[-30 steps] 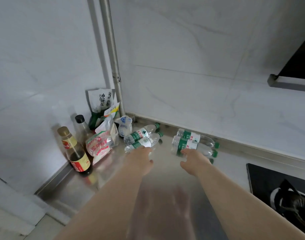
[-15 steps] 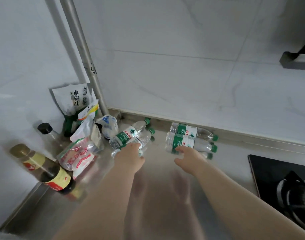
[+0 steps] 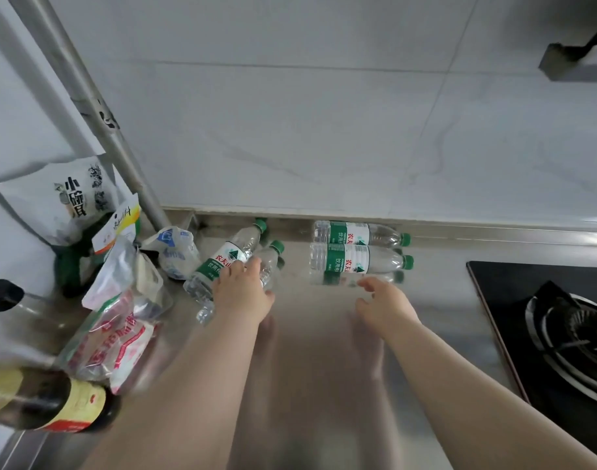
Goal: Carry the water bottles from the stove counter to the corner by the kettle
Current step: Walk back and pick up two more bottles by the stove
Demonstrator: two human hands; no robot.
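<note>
Several clear water bottles with green caps and green-and-white labels lie on the steel counter (image 3: pixel 317 334) by the back wall. The left pair lies slanted: one bottle (image 3: pixel 232 252) is free, and my left hand (image 3: pixel 243 295) lies over the nearer bottle (image 3: pixel 270 262), fingers curled across its middle and thumb on its right side. The right pair lies level, a back bottle (image 3: pixel 358 234) and a front bottle (image 3: pixel 354 261). My right hand (image 3: pixel 385 303) hovers just in front of the front bottle with loosely curled fingers, holding nothing.
Food packets (image 3: pixel 121 320) and a small plastic bag (image 3: pixel 175 249) crowd the left corner beside a slanted metal pipe (image 3: pixel 97 106). Dark sauce bottles (image 3: pixel 43 401) stand at the left edge. A black gas hob (image 3: pixel 554 334) lies to the right.
The view has closed in on the counter. My left hand has slid forward onto the nearer left bottle. My right hand stays just short of the front right bottle.
</note>
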